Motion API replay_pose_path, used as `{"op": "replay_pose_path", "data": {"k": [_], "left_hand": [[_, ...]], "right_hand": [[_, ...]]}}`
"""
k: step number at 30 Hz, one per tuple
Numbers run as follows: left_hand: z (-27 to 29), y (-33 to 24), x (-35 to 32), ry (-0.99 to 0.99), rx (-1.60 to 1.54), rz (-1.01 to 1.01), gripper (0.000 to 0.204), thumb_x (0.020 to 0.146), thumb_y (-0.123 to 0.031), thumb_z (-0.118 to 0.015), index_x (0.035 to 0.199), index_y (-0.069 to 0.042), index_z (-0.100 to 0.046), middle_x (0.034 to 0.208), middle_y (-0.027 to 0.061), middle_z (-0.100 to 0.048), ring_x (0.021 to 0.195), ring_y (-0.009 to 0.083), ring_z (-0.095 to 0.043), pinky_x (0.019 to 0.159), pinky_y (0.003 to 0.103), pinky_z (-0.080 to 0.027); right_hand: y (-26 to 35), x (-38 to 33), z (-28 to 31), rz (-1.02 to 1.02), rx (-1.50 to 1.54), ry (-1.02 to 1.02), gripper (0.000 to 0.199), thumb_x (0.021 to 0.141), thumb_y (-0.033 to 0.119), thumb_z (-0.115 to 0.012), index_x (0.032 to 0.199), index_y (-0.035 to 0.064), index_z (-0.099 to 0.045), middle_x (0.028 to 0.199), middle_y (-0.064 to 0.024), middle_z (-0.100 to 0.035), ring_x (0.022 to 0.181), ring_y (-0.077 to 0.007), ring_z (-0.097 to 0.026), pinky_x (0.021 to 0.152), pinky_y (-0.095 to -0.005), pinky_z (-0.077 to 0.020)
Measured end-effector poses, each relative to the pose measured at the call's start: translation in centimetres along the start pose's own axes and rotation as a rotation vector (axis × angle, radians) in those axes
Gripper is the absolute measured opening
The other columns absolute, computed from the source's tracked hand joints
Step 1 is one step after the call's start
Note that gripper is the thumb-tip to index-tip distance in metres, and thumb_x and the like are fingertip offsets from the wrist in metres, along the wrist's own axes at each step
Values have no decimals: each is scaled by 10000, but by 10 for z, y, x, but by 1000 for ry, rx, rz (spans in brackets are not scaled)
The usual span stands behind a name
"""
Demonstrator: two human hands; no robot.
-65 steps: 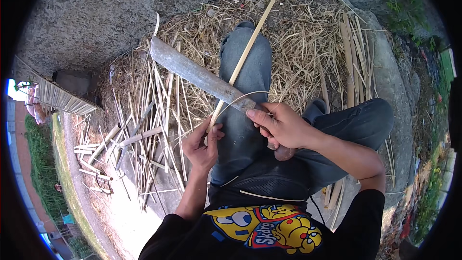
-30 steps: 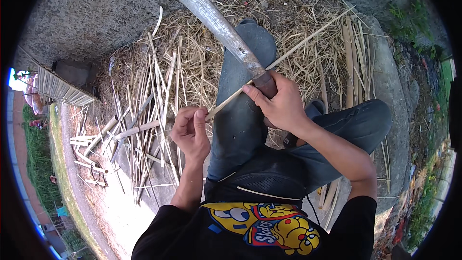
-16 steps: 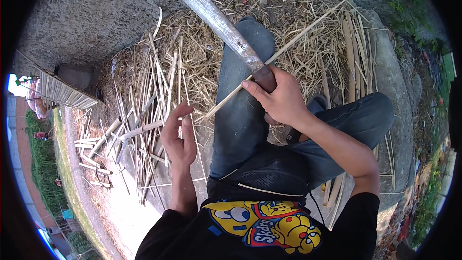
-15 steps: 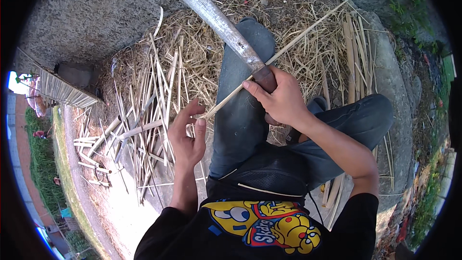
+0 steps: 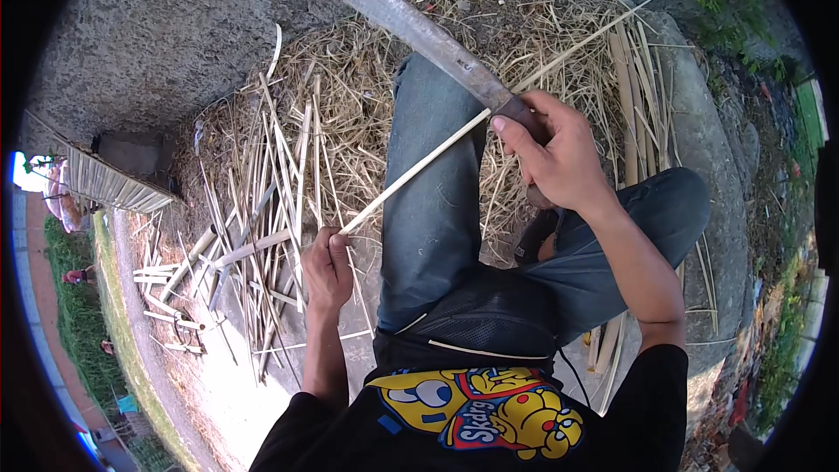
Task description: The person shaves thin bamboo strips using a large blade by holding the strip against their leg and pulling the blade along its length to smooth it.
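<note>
My right hand (image 5: 559,149) is wrapped round the dark wooden handle of a machete (image 5: 411,31), whose long worn blade points up and to the left. A thin pale bamboo strip (image 5: 415,171) runs slantwise across my raised knee and passes under the machete near the handle, its far end at the upper right. The near end of that strip is pinched in the closed fingers of my left hand (image 5: 328,269). My right thumb lies along the handle, close to the strip.
Several split bamboo pieces (image 5: 262,253) lie heaped at the left. More long strips (image 5: 631,105) rest at the right on the stone edge. Dry shavings (image 5: 542,44) cover the ground ahead, against a rough concrete wall (image 5: 201,26). A bamboo slat panel (image 5: 114,175) stands far left.
My left fingers have closed on the strip's near end and moved down and left. My right hand has shifted up and right with the machete, and more strip shows between the hands.
</note>
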State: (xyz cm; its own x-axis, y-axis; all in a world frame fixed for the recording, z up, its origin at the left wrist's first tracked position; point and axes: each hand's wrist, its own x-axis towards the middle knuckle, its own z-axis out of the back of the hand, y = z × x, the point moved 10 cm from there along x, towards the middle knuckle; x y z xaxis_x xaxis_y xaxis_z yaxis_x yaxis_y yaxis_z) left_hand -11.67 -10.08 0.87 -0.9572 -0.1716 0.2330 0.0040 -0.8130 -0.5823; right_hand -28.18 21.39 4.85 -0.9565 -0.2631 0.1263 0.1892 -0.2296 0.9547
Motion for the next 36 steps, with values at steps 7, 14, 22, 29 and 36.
{"op": "replay_pose_path", "data": {"k": [7, 14, 22, 29, 36], "left_hand": [[8, 40, -28, -111, 65, -24, 259, 1051, -196, -481, 894, -31, -605, 622, 147, -549, 528, 310, -580, 520, 412, -428], [9, 44, -35, -159, 66, -41, 231, 1037, -182, -508, 898, -34, -618, 615, 135, -546, 505, 294, -554, 504, 403, -406], [-8, 43, -37, -82, -56, 28, 201, 1025, -133, -515, 883, -18, -597, 588, 108, -520, 481, 239, -524, 495, 357, -391], [-19, 47, -39, -27, -147, 64, 274, 1046, -188, -520, 838, -18, -572, 562, 79, -512, 469, 199, -509, 480, 338, -382], [-32, 40, -32, 76, -443, 158, 395, 1079, -299, -496, 806, -23, -566, 537, 6, -496, 477, 84, -467, 462, 278, -354]], "right_hand": [[-7, 10, 28, -125, 169, -64, 297, 1015, 296, -649, 962, 5, -632, 661, -17, -595, 440, -52, -500, 410, -223, -372], [1, 2, 31, -129, 139, -45, 324, 1040, 332, -606, 976, 14, -621, 672, -6, -572, 448, -46, -472, 416, -213, -356], [-16, -17, 1, -233, 180, 17, 343, 1019, 318, -642, 843, 28, -596, 608, 7, -560, 432, -42, -477, 406, -229, -358], [-19, -17, -17, -255, 205, 58, 343, 1035, 332, -611, 859, 39, -581, 615, 11, -544, 437, -54, -480, 410, -239, -370], [-27, -26, -27, -305, 279, 108, 338, 1038, 335, -605, 891, 31, -580, 623, -7, -553, 448, -66, -496, 421, -244, -384]]}}
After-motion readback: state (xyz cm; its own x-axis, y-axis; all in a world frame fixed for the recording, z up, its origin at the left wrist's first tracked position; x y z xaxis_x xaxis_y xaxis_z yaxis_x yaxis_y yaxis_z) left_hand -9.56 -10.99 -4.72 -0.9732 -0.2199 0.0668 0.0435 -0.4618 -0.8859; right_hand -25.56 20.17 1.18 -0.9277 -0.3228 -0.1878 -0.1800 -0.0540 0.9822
